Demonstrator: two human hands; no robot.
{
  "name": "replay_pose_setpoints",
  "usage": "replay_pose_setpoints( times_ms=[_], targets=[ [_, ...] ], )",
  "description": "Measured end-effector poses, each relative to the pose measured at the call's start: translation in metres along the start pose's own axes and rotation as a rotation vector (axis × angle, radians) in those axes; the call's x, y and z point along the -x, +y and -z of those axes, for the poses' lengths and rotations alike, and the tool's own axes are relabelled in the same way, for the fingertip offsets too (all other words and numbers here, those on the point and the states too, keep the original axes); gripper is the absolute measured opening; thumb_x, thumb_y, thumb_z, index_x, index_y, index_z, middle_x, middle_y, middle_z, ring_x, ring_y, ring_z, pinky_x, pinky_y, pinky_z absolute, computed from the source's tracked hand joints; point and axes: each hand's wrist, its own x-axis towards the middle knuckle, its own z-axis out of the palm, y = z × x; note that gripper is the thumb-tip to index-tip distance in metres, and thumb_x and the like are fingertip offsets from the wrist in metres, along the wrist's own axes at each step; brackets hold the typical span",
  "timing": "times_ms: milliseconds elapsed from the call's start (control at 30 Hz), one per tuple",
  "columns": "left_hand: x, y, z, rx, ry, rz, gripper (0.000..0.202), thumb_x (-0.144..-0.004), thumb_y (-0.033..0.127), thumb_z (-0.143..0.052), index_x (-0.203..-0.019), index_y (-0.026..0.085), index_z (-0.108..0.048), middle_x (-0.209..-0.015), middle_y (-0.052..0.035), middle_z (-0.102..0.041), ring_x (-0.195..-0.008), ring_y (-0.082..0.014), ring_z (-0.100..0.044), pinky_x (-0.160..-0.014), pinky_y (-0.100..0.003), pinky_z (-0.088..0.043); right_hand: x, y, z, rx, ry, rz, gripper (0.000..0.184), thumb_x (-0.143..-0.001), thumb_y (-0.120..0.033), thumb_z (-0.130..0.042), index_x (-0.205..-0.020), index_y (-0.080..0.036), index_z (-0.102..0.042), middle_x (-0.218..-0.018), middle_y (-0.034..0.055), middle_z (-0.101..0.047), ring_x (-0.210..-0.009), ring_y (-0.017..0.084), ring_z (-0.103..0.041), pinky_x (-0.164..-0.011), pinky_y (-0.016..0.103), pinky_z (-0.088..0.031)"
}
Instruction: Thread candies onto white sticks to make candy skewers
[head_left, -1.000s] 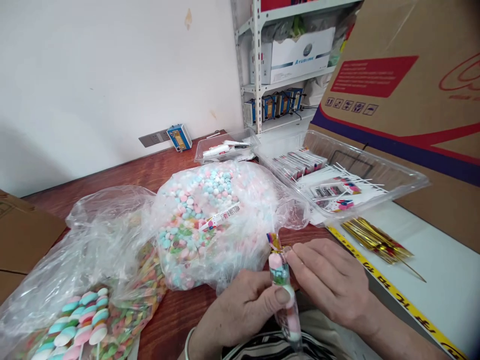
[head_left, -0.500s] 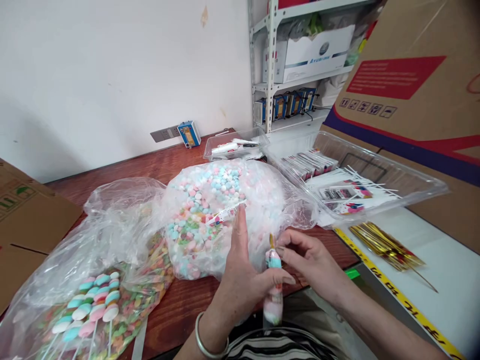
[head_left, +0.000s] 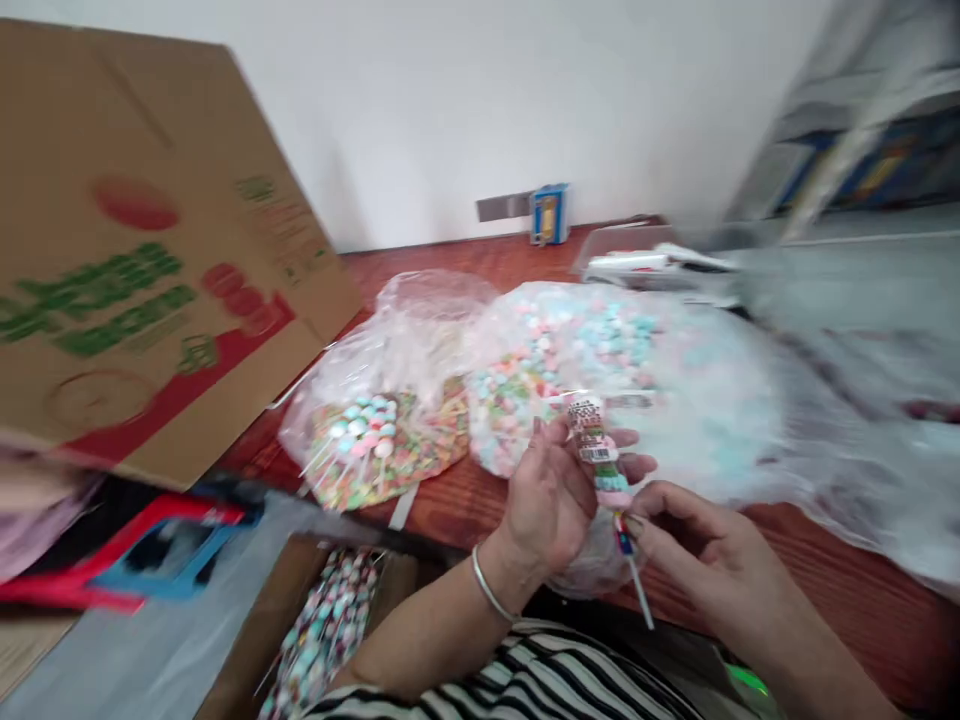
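A wrapped marshmallow lollipop (head_left: pixel 600 455) in pink, green and blue lies across my left hand (head_left: pixel 551 500), its printed label and barcode facing up. My left fingers support it from behind, with the thumb at its side. My right hand (head_left: pixel 701 550) pinches the gathered neck of the wrapper, where the white stick (head_left: pixel 642 595) comes out and slants down toward me. Behind the hands rests a large clear bag of pastel marshmallows (head_left: pixel 615 340). Several unwrapped marshmallow sticks (head_left: pixel 366 425) lie on a bag of colourful gummies (head_left: pixel 450 415) to the left.
A tall cardboard box (head_left: pixel 172 330) stands at the left of the red-brown table (head_left: pixel 450 515). Below the table edge, an open carton (head_left: pixel 251 620) holds many wrapped lollipops. A clear plastic tray (head_left: pixel 600 245) and a blue device (head_left: pixel 550 213) sit near the wall. Another person's arm (head_left: pixel 30 485) shows at far left.
My view has swung left, bringing the carton of lollipops into sight. The lollipop has been turned so its stick points down toward me. My left hand now supports its upper part.
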Motion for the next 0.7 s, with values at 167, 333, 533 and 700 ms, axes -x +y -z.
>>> replay_pose_setpoints(
  times_ms=[167,333,533,700],
  targets=[
    [0.053,0.025,0.040,-0.673,0.144,-0.321,0.052,-0.079,0.047,-0.067,-0.122,0.020,-0.059,-0.111,-0.0125,-0.069,-0.102,-0.0270,-0.064,-0.092,-0.041,-0.049,-0.024,0.019,-0.072,-0.215,-0.276,0.028,0.014,-0.087,-0.032,-0.060,-0.090,-0.023,-0.070,-0.078,0.0053,-0.070,-0.069,0.023,-0.065,-0.061,0.033,-0.055],
    [0.131,0.056,0.140,-1.347,0.897,-0.361,0.030,-0.087,0.038,-0.057,-0.109,0.019,-0.064,-0.097,-0.0066,-0.070,-0.083,-0.0191,-0.063,-0.081,-0.032,-0.050,-0.035,0.017,-0.105,-0.019,-0.391,0.087,0.031,-0.088,-0.041,-0.060,-0.113,-0.022,-0.065,-0.094,0.0054,-0.073,-0.082,0.022,-0.069,-0.068,0.030,-0.057],
    [0.254,0.031,0.257,-1.653,1.257,-0.016,0.029,-0.072,0.034,-0.063,-0.097,0.018,-0.063,-0.091,-0.0123,-0.072,-0.084,-0.0330,-0.067,-0.074,-0.043,-0.052,-0.045,0.011,-0.056,0.164,-0.370,0.161,0.022,-0.095,-0.038,-0.051,-0.097,-0.023,-0.067,-0.077,-0.0001,-0.070,-0.067,0.017,-0.065,-0.058,0.025,-0.051],
    [0.248,0.028,0.286,-1.989,1.085,-0.302,0.023,-0.080,0.035,-0.060,-0.099,0.023,-0.060,-0.098,-0.0127,-0.069,-0.094,-0.0344,-0.065,-0.084,-0.049,-0.053,-0.077,0.004,0.003,0.432,0.000,0.235,0.020,-0.092,-0.040,-0.056,-0.097,-0.025,-0.068,-0.087,0.0003,-0.072,-0.077,0.019,-0.067,-0.068,0.028,-0.051]
  ],
)
